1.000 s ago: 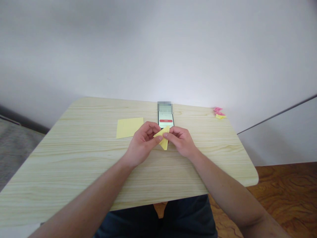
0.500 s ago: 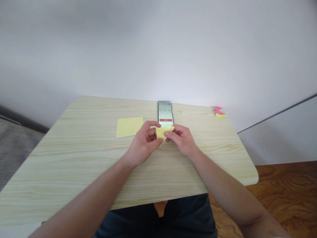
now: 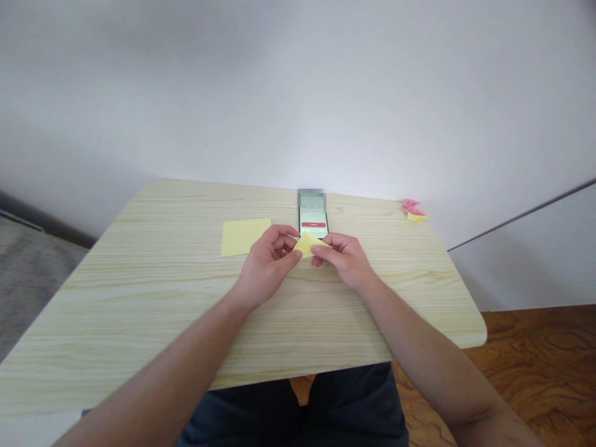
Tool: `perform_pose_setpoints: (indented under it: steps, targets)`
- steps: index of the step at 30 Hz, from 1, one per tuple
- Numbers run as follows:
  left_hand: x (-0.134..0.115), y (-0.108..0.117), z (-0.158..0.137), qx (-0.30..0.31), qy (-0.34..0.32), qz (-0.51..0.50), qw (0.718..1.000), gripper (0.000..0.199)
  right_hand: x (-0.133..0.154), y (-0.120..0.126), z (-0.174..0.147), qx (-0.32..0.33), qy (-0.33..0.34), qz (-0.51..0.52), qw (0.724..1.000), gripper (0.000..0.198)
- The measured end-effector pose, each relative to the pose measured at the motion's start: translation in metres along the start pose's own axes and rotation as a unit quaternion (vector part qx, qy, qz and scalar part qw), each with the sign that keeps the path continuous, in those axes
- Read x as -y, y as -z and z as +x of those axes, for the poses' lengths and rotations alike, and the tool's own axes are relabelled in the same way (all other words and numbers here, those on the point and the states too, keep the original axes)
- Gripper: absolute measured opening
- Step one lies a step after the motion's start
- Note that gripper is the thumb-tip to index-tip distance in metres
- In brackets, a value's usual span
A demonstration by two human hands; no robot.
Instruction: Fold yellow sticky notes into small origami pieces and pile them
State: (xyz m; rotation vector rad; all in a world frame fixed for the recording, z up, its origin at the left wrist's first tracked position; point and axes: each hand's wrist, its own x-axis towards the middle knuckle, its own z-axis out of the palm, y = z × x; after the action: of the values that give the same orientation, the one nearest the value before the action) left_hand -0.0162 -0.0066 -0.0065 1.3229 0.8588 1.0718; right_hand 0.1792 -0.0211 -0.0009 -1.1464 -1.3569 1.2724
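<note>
A small folded yellow paper (image 3: 307, 244), roughly triangular with its point upward, is held between both hands above the table. My left hand (image 3: 270, 256) pinches its left corner between thumb and fingers. On the other side my right hand (image 3: 343, 256) grips it, the thumb lying across the front and the fingers behind. Just beyond the paper lies a phone (image 3: 313, 217) with a lit screen and a red bar; its lower end is partly covered by the paper and fingers. A flat yellow paper sheet (image 3: 243, 236) rests left of the phone, close to my left hand.
The pale wood-grain table (image 3: 153, 298) stands against a white wall (image 3: 298, 93). Near its back right edge sit a pink folded paper (image 3: 411, 207) and a small yellow paper piece (image 3: 416, 217). My legs are below the front edge.
The folded yellow paper has been turned in my hands: its point faced down before and now faces up. My left fingers have shifted to its left corner.
</note>
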Motion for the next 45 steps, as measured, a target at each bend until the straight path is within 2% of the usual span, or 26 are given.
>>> perform_pose_setpoints:
  steps: [4,8,13,22,29,35,42,45]
  targets:
    - [0.002,0.001,0.001,0.008,0.014,-0.009,1.0,0.032,0.002,0.0,0.0,0.01,0.0,0.009,1.0,0.025]
    - [0.001,0.003,0.001,0.034,0.031,0.048,0.998,0.022,0.003,-0.001,0.0,0.022,0.001,0.023,0.999,0.025]
    - [-0.004,0.006,0.0,0.036,0.041,0.095,0.994,0.025,0.003,0.001,0.0,0.025,-0.008,0.019,0.999,0.03]
    - [-0.009,0.004,0.0,0.068,0.044,0.034,0.996,0.026,0.006,0.003,-0.001,0.039,-0.022,0.007,0.999,0.035]
    - [-0.007,0.006,0.0,0.087,0.034,0.027,0.995,0.022,0.004,0.001,-0.001,0.068,-0.003,0.006,0.998,0.029]
    - [-0.006,0.006,0.0,0.058,0.043,0.036,0.997,0.022,0.002,0.003,0.0,0.047,-0.018,-0.001,0.999,0.03]
    - [-0.004,0.007,0.0,0.081,0.016,0.075,0.994,0.026,0.0,0.001,-0.001,0.071,-0.007,-0.028,0.997,0.029]
    - [-0.005,0.007,0.0,0.062,0.016,0.083,0.994,0.027,0.002,0.002,-0.001,0.066,-0.01,-0.033,0.997,0.029]
